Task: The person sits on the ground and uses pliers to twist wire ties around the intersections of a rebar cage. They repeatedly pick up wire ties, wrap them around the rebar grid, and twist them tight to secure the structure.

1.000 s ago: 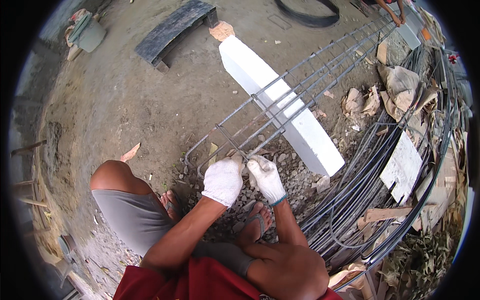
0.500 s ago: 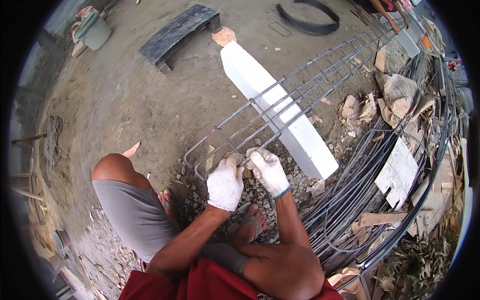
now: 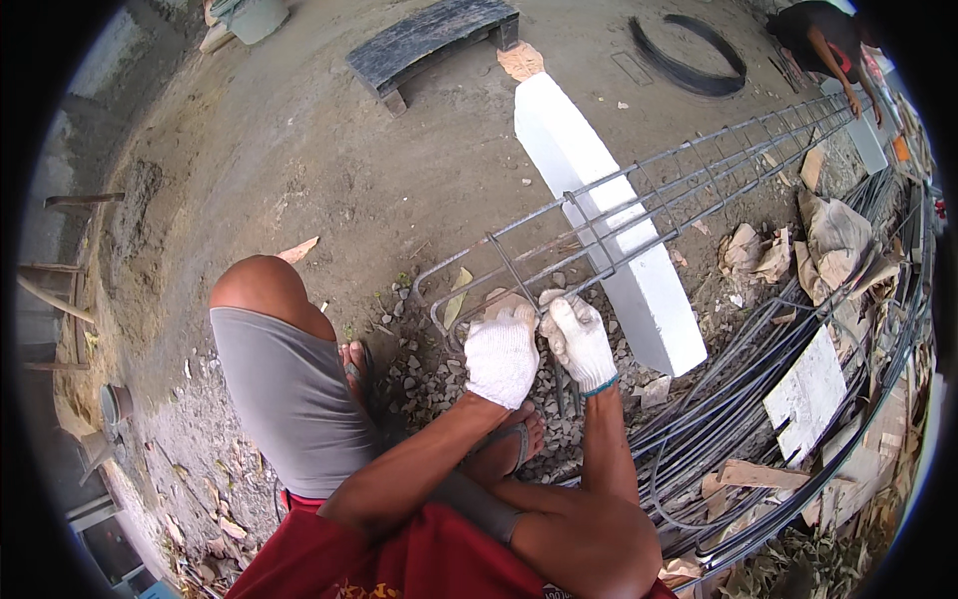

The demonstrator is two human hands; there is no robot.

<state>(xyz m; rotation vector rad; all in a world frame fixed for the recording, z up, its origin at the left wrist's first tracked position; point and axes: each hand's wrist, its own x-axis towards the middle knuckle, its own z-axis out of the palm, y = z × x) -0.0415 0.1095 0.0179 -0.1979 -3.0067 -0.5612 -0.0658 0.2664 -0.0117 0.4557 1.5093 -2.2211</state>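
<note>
A long cage of steel rebar runs from in front of me toward the far right, resting across a white rectangular block. Both my hands wear white knit gloves and are at the cage's near end. My left hand is closed, its fingers curled at the near lower bar. Right beside it, my right hand is closed too, thumb on top, at the same bar. Two thin dark prongs, like tool handles, hang below my right hand. The gloves hide what lies between the fingertips.
A co-worker bends over the cage's far end, hands near it. Long bundled bars, crumpled paper and a white board lie at right. Beyond stand a dark low bench and a wire coil. Gravel lies underfoot.
The whole view has shifted, so the scene sits farther right, and more of the co-worker shows. My hands stay closed at the cage's near end, close together.
</note>
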